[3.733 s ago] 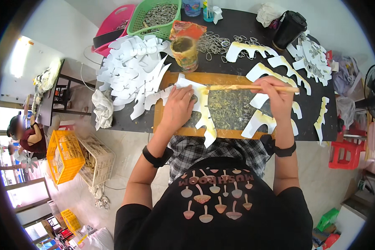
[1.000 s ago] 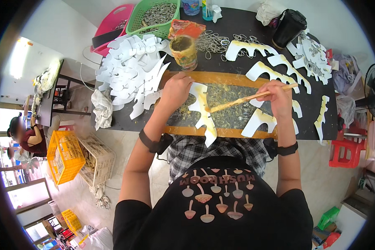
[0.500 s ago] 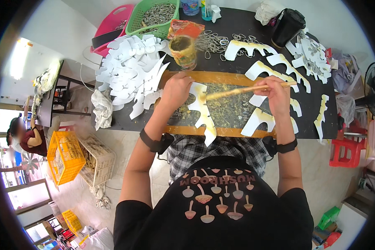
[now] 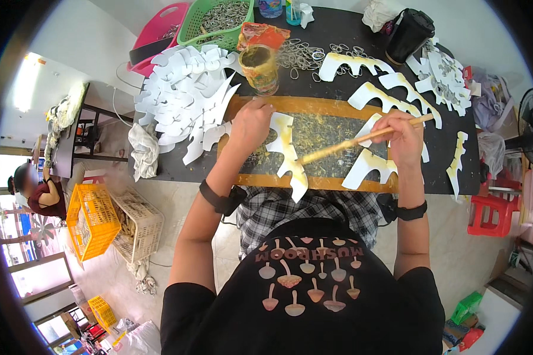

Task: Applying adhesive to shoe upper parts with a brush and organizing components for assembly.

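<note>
My right hand (image 4: 404, 139) is closed around a long wooden brush (image 4: 343, 145), whose yellow-smeared tip touches the edge of a white, jagged-cut sheet piece (image 4: 283, 142). That piece lies lengthwise on a glue-crusted board (image 4: 331, 127) edged with brown tape, its lower end reaching past the board's near edge. Yellowish paste coats its right edge. My left hand (image 4: 251, 125) is closed at the piece's upper left; the fingertips are partly hidden, and they seem to pin its far end. Just beyond stands a paste-smeared cup (image 4: 259, 71).
Left of the board is a heap of white cut pieces (image 4: 186, 100). Yellow-edged pieces (image 4: 370, 165) lie on the right. Metal rings (image 4: 302, 56), a green basket (image 4: 216, 23), a pink basket (image 4: 157, 38) and a black tumbler (image 4: 410, 36) stand or lie at the back.
The brush tip has slid toward me along the piece's edge, from its upper part to its lower part. My right hand has shifted slightly right and nearer; my left hand stays put.
</note>
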A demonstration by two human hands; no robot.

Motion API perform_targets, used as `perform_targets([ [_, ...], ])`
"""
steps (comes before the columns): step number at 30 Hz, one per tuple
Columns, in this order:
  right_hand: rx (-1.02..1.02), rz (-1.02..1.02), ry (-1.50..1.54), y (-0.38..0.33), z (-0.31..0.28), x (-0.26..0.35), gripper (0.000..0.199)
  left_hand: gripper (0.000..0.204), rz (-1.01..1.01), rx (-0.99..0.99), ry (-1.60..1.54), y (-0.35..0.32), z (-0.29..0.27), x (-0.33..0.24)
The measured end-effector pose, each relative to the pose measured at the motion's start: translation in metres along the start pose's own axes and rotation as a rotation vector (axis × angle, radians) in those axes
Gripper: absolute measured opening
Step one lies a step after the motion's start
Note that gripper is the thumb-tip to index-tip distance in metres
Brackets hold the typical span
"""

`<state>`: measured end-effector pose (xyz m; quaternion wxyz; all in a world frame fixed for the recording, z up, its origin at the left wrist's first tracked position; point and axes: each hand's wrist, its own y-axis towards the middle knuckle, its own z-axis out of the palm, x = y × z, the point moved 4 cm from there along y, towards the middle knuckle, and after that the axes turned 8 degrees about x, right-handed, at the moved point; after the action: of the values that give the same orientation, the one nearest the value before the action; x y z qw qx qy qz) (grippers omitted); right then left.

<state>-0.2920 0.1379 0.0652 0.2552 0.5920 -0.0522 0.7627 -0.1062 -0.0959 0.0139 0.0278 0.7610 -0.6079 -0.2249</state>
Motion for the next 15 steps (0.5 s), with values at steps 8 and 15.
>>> perform_targets([
  [8,-0.041,-0.002,-0.249,-0.003,0.031,-0.008,0.019,0.011,-0.098,-0.033,-0.116,-0.029,-0.016,-0.029],
  [15,0.125,-0.005,-0.191,-0.007,0.021,0.007,0.019,0.016,-0.036,0.025,-0.129,-0.067,-0.017,-0.055],
])
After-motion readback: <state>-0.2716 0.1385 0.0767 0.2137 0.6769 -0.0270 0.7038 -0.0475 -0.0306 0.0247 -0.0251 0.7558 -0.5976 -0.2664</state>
